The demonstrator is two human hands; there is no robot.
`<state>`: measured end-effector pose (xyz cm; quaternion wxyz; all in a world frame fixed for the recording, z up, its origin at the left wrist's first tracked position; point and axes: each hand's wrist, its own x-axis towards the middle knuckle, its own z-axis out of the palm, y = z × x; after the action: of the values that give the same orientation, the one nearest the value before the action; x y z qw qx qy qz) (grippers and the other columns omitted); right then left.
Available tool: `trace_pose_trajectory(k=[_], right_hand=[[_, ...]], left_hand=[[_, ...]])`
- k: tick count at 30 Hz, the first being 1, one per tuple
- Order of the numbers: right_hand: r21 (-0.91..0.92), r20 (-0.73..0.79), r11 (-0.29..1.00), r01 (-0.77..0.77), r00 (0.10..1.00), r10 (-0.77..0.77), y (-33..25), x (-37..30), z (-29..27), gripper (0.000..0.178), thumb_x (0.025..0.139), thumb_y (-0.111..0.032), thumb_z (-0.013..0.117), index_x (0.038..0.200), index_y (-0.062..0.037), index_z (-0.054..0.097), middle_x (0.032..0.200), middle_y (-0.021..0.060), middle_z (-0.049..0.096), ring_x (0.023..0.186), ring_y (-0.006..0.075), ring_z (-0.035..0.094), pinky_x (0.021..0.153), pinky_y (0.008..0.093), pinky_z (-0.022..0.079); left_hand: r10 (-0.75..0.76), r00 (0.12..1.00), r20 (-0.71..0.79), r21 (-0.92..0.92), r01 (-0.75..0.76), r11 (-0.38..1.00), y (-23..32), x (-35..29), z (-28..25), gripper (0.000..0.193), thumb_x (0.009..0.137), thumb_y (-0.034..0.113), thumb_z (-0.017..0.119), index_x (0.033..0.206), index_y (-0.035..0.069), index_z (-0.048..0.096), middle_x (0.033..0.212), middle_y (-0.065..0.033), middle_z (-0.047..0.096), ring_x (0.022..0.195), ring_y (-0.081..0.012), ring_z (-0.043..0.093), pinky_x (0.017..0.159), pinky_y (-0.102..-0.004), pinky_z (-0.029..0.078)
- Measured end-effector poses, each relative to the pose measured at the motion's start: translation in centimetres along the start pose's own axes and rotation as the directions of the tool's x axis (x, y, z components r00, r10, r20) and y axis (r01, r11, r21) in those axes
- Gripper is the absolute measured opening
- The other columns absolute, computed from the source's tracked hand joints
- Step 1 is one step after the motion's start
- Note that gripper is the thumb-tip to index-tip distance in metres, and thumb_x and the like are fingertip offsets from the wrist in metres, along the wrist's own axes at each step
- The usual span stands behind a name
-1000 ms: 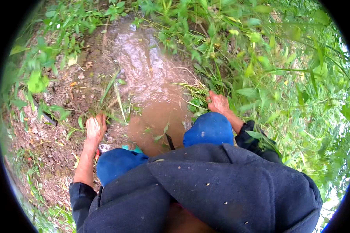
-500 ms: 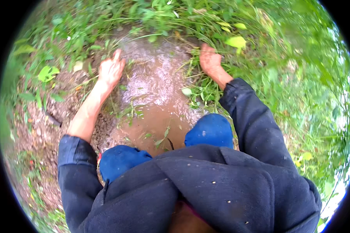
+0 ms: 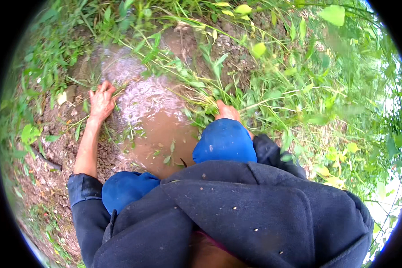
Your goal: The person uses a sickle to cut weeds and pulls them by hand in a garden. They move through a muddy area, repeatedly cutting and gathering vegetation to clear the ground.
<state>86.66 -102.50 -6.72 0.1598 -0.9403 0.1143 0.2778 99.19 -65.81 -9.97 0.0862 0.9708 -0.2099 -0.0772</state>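
Observation:
My right hand (image 3: 228,111) is closed around a bunch of green weeds (image 3: 205,96) on the right edge of a muddy water channel (image 3: 154,129). Long stems fan out from the fist toward the far side, and my right knee hides part of the hand and wrist. On the opposite bank, my left hand (image 3: 102,103) reaches down at the water's left edge. Its fingers are curled downward beside short grass (image 3: 91,80); what lies under the fingertips is hidden.
My blue-covered knees (image 3: 225,143) flank the near end of the brown water. Bare crumbly soil (image 3: 67,147) with a dark stick (image 3: 47,160) lies to the left. Dense leafy plants (image 3: 317,89) grow along the right and far sides.
My right hand has drawn back toward my right knee, and weeds have come with it across the channel's far part. The left hand's fingers have curled; the view has shifted right.

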Motion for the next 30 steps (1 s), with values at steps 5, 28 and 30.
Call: trace_pose_trajectory(k=[5,28,30], right_hand=[[-0.109,0.07,0.978,-0.176,0.98,0.184,9.7,-7.9,-0.3,0.037,0.075,-0.031,0.049,0.098,-0.002,0.045,0.081,0.0163,0.056,0.071,0.0297,0.054,0.066,0.0374,0.043],[-0.319,-0.122,0.945,0.07,0.986,-0.115,1.4,-3.3,-4.2,0.027,0.062,-0.011,0.049,0.088,-0.0111,0.047,0.063,0.0144,0.056,0.065,0.0281,0.056,0.05,0.0357,0.045],[-0.514,-0.363,0.821,0.247,0.805,-0.469,5.3,1.0,-6.3,0.04,0.061,-0.006,0.05,0.101,-0.0131,0.045,0.089,0.0109,0.055,0.079,0.0253,0.054,0.048,0.0361,0.045]], left_hand=[[0.055,0.994,0.097,0.208,-0.075,0.975,1.9,0.7,-1.6,0.021,0.067,0.009,0.05,0.087,0.009,0.052,0.104,-0.009,0.045,0.09,-0.0275,0.049,0.077,-0.0475,0.032],[0.165,0.976,0.145,0.228,-0.195,0.954,6.2,-0.7,-2.5,0.021,0.066,0.01,0.049,0.086,0.007,0.053,0.097,-0.0126,0.049,0.081,-0.0279,0.053,0.075,-0.0471,0.037],[0.266,0.96,0.091,0.294,-0.281,0.914,5.6,0.1,-2.7,0.021,0.066,0.009,0.05,0.087,0.006,0.053,0.105,-0.0124,0.047,0.081,-0.0269,0.052,0.077,-0.0465,0.037]])
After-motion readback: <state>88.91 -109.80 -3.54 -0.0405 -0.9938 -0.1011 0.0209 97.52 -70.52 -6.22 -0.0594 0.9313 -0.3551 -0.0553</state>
